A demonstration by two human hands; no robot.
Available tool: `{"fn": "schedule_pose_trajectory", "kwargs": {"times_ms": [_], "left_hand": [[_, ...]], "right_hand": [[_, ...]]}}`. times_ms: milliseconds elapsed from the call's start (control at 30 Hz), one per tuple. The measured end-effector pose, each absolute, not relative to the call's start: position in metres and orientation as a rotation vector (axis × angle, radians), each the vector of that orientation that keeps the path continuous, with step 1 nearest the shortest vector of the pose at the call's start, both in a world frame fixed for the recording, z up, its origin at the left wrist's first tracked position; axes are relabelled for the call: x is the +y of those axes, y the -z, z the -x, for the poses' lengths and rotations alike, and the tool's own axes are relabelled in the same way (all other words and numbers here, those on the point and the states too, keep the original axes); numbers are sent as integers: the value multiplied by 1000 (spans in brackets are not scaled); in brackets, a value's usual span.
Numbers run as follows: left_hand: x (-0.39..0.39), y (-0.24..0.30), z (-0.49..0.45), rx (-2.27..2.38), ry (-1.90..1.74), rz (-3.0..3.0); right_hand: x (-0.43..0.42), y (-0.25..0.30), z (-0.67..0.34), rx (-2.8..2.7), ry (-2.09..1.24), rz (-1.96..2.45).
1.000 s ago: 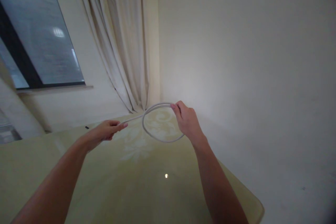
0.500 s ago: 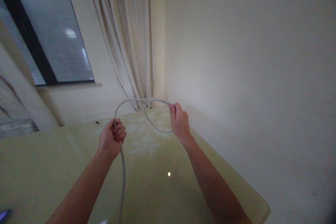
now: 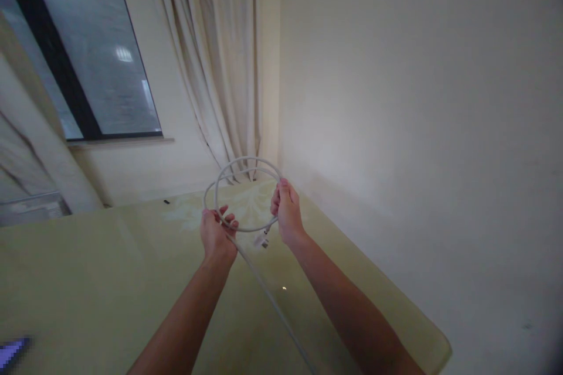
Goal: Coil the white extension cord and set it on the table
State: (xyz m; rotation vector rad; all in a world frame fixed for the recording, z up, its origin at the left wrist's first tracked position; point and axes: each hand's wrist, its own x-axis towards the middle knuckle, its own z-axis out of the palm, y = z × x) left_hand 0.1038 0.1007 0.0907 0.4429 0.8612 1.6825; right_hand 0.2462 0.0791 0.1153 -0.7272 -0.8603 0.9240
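Observation:
A pale grey power cable (image 3: 248, 159) forms overlapping loops above the far part of the table. My right hand (image 3: 288, 211) is closed around the loops at their right side. Just below that hand hangs the cable's plug (image 3: 264, 241), with its prongs visible. At the lower left of the loops, my left hand (image 3: 219, 234) holds the cable against the thumb, its other fingers loosely curled and partly spread. From beneath the left hand, a length of cable runs down to the right and leaves the bottom of the view.
The glossy yellow-green table (image 3: 109, 269) meets the wall on the right. A small black object (image 3: 166, 202) lies near its far edge. A blurred device with a purplish screen (image 3: 13, 353) sits at the lower left. Curtains (image 3: 220, 58) hang behind.
My hands have come closer together, the left moving right. The single loop has become overlapping loops, and the plug now shows beneath my right hand. The trailing cable now slants right.

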Motion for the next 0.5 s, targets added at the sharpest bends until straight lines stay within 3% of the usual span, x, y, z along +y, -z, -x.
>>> {"fn": "schedule_pose_trajectory", "kwargs": {"times_ms": [500], "left_hand": [[134, -119, -54, 871, -1596, -503]], "right_hand": [[66, -94, -202, -688, -1524, 444]]}}
